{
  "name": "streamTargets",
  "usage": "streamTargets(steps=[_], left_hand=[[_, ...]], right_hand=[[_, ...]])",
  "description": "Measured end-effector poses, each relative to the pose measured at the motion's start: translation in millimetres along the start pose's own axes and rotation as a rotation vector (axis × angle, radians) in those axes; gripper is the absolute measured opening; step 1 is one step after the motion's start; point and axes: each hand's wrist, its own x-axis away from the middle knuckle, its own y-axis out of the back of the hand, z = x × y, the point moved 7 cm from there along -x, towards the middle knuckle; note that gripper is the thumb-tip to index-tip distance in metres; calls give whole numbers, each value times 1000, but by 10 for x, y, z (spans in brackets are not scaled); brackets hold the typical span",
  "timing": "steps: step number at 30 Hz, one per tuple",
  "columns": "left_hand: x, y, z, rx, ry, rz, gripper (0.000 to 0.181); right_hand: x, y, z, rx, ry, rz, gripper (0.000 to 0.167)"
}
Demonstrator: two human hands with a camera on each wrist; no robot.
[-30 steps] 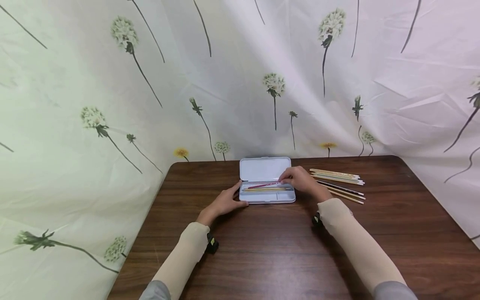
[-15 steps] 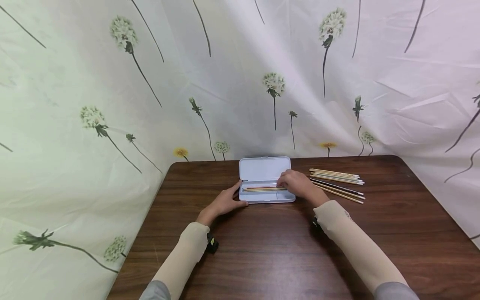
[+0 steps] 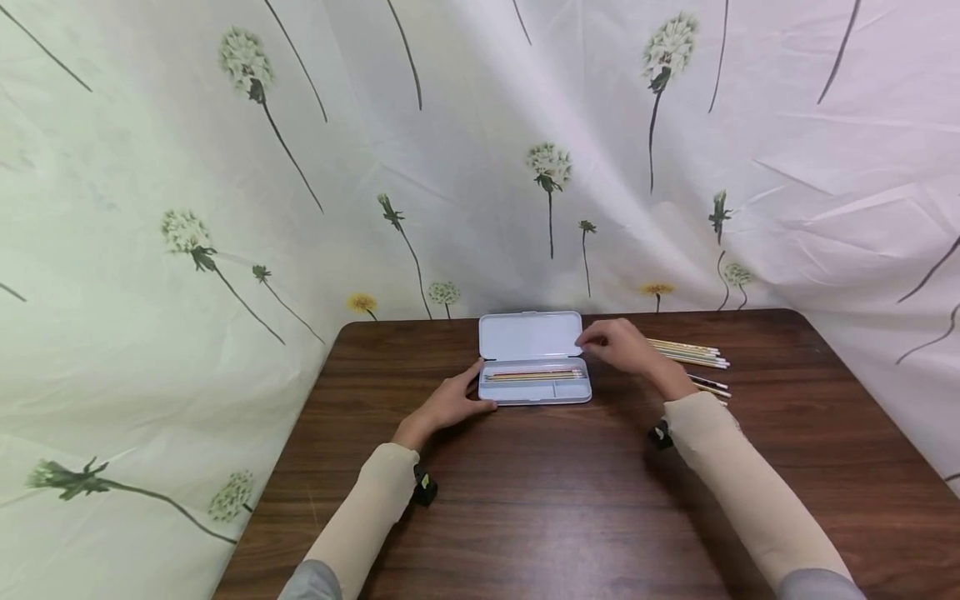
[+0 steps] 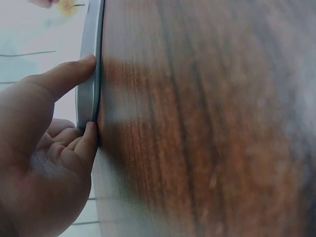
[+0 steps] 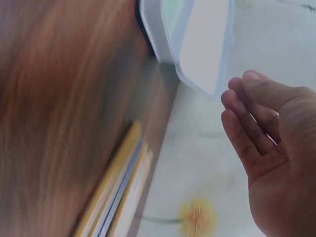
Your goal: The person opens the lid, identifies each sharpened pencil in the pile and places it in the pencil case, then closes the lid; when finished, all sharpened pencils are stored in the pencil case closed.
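A pale blue-white pencil case lies with its lid raised back. Several pencils, one reddish, rest lengthwise in its rear compartment. My left hand holds the case's left end, thumb at the front corner and a finger at the back; the left wrist view shows thumb and little-finger side against the case wall. To the right of the lid, my right hand is raised, its fingers loosely bent with nothing between them. In the right wrist view the fingertips are apart from the case.
Loose pencils lie on the brown table right of the case, partly behind the right hand and wrist. Darker pencils lie nearer. A flower-printed cloth hangs behind the table's far edge.
My right hand lowered the reddish pencil into the case, let it go, then moved up and right out of the case. The left hand stays at the case's left end.
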Motion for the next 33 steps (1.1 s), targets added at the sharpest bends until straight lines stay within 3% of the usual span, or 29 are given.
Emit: streamTargets(steps=[6, 13, 17, 24, 33], left_hand=[[-8, -2, 12, -12, -8, 3, 94], [-21, 5, 19, -20, -15, 4, 94], [-27, 8, 11, -19, -20, 6, 94], [-21, 18, 30, -19, -20, 4, 95], [-41, 7, 38, 0, -27, 11, 95]], right_hand=[[218, 428, -281, 34, -87, -11, 15], [530, 846, -538, 96, -109, -54, 16], [709, 1025, -690, 118, -162, -77, 15], [942, 1132, -1009, 136, -269, -61, 17], [1235, 1054, -1420, 138, -361, -47, 16]])
